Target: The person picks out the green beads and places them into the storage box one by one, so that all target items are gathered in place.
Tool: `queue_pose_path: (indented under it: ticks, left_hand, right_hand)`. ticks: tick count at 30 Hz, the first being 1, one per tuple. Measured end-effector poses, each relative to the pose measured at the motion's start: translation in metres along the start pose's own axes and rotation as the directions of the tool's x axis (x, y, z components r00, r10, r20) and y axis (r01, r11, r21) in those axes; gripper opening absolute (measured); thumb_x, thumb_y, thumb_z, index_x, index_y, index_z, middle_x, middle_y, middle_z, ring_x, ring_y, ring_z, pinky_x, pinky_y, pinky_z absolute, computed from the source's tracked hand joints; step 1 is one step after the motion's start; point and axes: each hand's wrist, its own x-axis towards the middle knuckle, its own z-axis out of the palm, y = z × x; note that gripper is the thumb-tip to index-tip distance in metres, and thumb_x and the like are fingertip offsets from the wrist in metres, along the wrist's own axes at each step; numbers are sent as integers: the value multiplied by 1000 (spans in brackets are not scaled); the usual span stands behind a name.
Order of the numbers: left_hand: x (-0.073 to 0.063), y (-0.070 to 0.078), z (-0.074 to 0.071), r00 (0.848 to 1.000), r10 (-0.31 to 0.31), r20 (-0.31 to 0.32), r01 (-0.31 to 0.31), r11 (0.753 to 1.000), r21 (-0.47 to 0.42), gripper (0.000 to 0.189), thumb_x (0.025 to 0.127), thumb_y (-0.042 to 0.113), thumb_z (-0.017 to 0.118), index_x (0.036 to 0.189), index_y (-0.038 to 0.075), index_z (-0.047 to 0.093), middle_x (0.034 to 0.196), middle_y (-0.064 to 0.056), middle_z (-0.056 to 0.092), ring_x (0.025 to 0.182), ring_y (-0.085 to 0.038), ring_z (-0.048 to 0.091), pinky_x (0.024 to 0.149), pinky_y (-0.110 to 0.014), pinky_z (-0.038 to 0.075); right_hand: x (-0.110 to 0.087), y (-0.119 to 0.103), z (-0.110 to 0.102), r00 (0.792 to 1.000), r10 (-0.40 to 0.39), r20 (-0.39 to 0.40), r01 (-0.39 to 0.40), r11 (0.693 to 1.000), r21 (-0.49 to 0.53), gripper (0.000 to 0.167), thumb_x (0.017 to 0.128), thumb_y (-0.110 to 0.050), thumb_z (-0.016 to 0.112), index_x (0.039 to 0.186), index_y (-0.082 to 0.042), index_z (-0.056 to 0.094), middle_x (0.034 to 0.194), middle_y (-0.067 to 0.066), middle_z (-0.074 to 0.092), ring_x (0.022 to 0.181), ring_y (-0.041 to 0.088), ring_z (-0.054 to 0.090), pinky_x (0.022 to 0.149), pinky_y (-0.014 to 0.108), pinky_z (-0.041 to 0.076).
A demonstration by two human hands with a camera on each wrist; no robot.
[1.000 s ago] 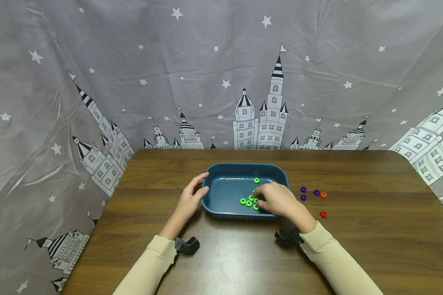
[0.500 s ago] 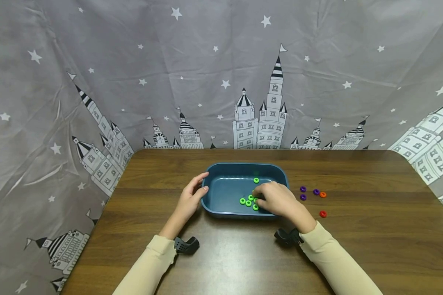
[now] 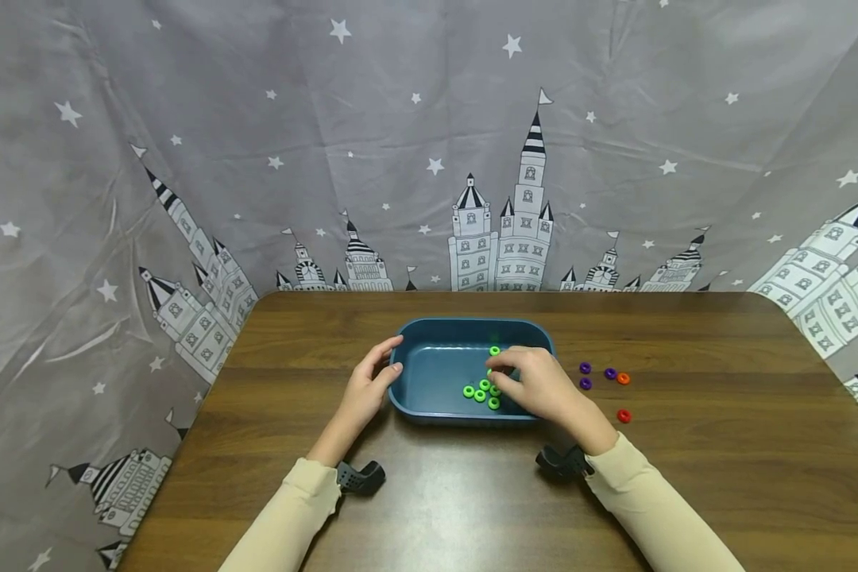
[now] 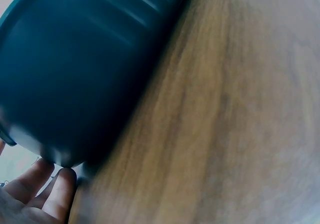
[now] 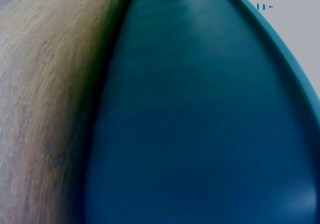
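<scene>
A dark blue plastic tray (image 3: 429, 415) sits on the wooden table, with several small bright green rings (image 3: 480, 396) inside, toward its right half. My left hand (image 3: 366, 389) holds the tray's left end, thumb at the rim. In the left wrist view, fingers (image 4: 60, 194) touch the tray's outer wall (image 4: 75, 74). Over the right part of the tray hovers my right hand (image 3: 539, 385), index finger and thumb bent and spread apart, no ring showing between them. It partly covers some green rings. Only the tray's outer side (image 5: 200, 109) fills the right wrist view.
Right of the tray, several loose rings lie on the table (image 3: 715, 445): purple rings (image 3: 585, 384), an orange ring (image 3: 624, 379) and a red ring (image 3: 624, 415). A grey curtain (image 3: 372, 119) printed with castles and stars hangs behind the table.
My right hand has risen slightly from the green rings, and its thumb and index finger have spread. My left hand and the tray have stayed put.
</scene>
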Motion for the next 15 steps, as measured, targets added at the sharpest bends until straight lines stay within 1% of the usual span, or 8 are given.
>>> queue_pose_path:
  ticks: [3, 7, 11, 15]
  left_hand:
    - [0, 0, -1, 1000, 7, -4, -7, 1000, -2, 45, 101, 8, 56, 146, 8, 54, 150, -17, 54, 134, -35, 51, 102, -23, 44]
    - [-1, 0, 0, 1000, 8, 1, -8, 1000, 2, 45, 101, 9, 56, 146, 8, 53, 149, -18, 54, 133, -36, 52, 101, -22, 45]
    - [-1, 0, 2, 1000, 12, 2, -12, 1000, -5, 45, 101, 9, 56, 146, 7, 53, 149, -19, 54, 133, -36, 52, 100, -21, 45]
    - [-1, 1, 1, 1000, 6, -5, -6, 1000, -13, 45, 101, 8, 56, 146, 8, 54, 149, -18, 54, 133, -36, 52, 99, -18, 44]
  right_hand:
    - [0, 1, 0, 998, -33, -48, 34, 999, 26, 18, 93, -13, 71, 106, -3, 77, 98, 6, 78, 89, 18, 73, 81, 39, 59]
    - [-3, 1, -2, 995, -48, -88, 52, 998, 47, 17, 92, -10, 71, 106, -3, 78, 98, 7, 78, 88, 19, 73, 80, 40, 59]
    - [-12, 3, -6, 992, -43, -117, 48, 998, 44, 16, 91, -8, 72, 105, -4, 78, 96, 6, 78, 87, 19, 72, 78, 40, 59]
    - [-25, 6, -13, 985, -26, -171, 27, 1000, 5, 19, 88, -9, 76, 106, -4, 78, 100, 6, 78, 96, 22, 69, 83, 43, 58]
